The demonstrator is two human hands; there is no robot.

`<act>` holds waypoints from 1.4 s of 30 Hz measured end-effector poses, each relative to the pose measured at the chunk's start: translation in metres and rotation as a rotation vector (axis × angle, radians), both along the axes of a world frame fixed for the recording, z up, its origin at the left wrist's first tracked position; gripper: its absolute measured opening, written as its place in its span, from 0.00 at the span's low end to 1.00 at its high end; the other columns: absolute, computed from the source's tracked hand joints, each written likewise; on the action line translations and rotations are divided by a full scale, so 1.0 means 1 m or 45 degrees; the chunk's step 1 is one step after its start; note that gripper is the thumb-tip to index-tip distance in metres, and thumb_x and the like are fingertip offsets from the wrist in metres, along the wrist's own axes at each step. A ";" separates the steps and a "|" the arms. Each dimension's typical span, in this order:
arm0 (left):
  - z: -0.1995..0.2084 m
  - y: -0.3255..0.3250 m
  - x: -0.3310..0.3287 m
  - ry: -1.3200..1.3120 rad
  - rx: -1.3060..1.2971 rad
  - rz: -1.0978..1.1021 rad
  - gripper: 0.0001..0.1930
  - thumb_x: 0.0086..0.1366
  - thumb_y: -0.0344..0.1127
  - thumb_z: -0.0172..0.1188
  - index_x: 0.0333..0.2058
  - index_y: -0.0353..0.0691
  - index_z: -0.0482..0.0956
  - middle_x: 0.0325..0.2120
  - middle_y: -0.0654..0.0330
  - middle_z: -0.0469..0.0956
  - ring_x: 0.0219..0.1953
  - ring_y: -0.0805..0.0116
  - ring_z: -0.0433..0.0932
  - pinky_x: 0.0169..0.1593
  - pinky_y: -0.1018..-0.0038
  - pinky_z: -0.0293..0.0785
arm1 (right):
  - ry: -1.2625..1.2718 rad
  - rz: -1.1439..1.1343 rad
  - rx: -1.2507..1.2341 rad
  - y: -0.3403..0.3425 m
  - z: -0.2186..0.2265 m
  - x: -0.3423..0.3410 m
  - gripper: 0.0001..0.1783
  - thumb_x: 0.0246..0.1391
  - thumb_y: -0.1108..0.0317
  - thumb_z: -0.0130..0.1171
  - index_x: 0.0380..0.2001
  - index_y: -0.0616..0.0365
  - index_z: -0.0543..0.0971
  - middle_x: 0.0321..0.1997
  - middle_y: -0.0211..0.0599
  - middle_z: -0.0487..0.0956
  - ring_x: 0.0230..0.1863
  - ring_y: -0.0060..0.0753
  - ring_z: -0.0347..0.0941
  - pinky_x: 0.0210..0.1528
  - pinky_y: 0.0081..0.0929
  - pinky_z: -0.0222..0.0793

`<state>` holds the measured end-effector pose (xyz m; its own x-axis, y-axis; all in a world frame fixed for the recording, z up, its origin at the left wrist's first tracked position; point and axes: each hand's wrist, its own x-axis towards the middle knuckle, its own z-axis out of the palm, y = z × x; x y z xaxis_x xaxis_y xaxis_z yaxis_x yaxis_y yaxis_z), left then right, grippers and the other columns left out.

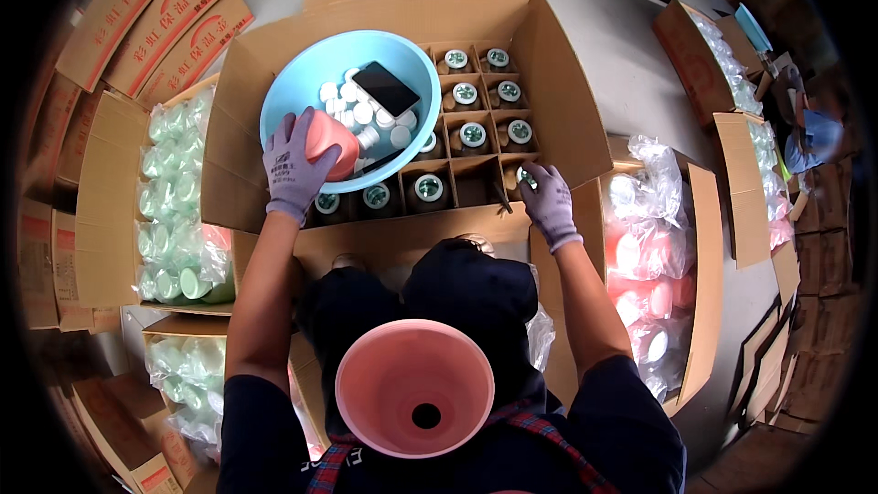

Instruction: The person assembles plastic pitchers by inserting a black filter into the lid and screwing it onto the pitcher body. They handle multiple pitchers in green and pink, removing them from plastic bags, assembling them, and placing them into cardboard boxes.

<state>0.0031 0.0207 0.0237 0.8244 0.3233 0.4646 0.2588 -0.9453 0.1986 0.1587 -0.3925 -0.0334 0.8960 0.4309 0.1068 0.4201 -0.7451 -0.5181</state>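
Note:
My gloved left hand [294,165] is closed around a pink cup-shaped piece [331,144] at the near left side of a light blue basin [283,82]. The basin holds several white round caps [363,113] and a dark-screened phone [386,89]. It rests over the left part of a large divided carton [567,82]. My gloved right hand [549,201] reaches into the carton's near right corner, its fingers around a glass flask with a shiny green end [526,177]. Similar glass flasks [428,187] stand in other compartments. A pink funnel-shaped shell [414,389], with a dark hole, is at my lap.
An open carton of green wrapped pieces [174,210] stands at left, with stacked cartons [155,18] behind it. To the right is a carton of pink pieces in plastic bags [649,265]. Farther right are more open cartons [718,55] and a person in blue [814,139].

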 end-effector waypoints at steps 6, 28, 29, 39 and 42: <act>-0.024 -0.007 -0.001 0.336 0.056 0.049 0.38 0.55 0.55 0.66 0.64 0.49 0.69 0.63 0.48 0.66 0.61 0.44 0.66 0.65 0.51 0.60 | 0.215 0.038 -0.748 0.007 -0.078 0.061 0.31 0.51 0.66 0.61 0.61 0.46 0.72 0.64 0.50 0.69 0.59 0.59 0.73 0.58 0.49 0.73; 0.205 -0.175 -0.069 -0.713 -1.225 -0.853 0.53 0.52 0.26 0.71 0.71 0.30 0.45 0.60 0.48 0.69 0.60 0.60 0.72 0.64 0.65 0.69 | -0.205 0.563 1.086 0.035 0.224 -0.114 0.70 0.38 0.49 0.78 0.73 0.68 0.46 0.76 0.62 0.51 0.76 0.56 0.50 0.74 0.44 0.52; 0.214 -0.173 -0.076 -0.796 -1.446 -0.857 0.49 0.55 0.25 0.68 0.71 0.31 0.46 0.60 0.51 0.69 0.59 0.62 0.72 0.64 0.67 0.68 | 0.153 0.530 1.346 0.036 0.204 -0.118 0.70 0.42 0.45 0.76 0.74 0.67 0.44 0.77 0.59 0.49 0.77 0.53 0.49 0.75 0.43 0.51; 0.186 -0.147 -0.174 -0.062 -0.914 -0.882 0.39 0.67 0.28 0.60 0.71 0.33 0.49 0.63 0.51 0.67 0.67 0.59 0.65 0.68 0.65 0.60 | 1.264 0.642 1.896 0.018 0.177 -0.126 0.32 0.64 0.44 0.55 0.61 0.56 0.70 0.54 0.35 0.78 0.47 0.30 0.80 0.50 0.33 0.80; 0.182 -0.174 -0.235 0.326 -1.215 -0.859 0.46 0.61 0.33 0.66 0.71 0.35 0.47 0.64 0.48 0.64 0.67 0.59 0.62 0.70 0.64 0.56 | 1.144 0.762 1.635 -0.008 0.169 -0.110 0.37 0.63 0.51 0.57 0.68 0.61 0.63 0.59 0.38 0.75 0.52 0.30 0.77 0.51 0.27 0.78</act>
<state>-0.2318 -0.1534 0.2057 0.9939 -0.0851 0.0700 -0.0987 -0.4046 0.9092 0.0488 -0.4003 0.1358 0.6175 0.7562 0.2165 -0.2785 0.4676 -0.8389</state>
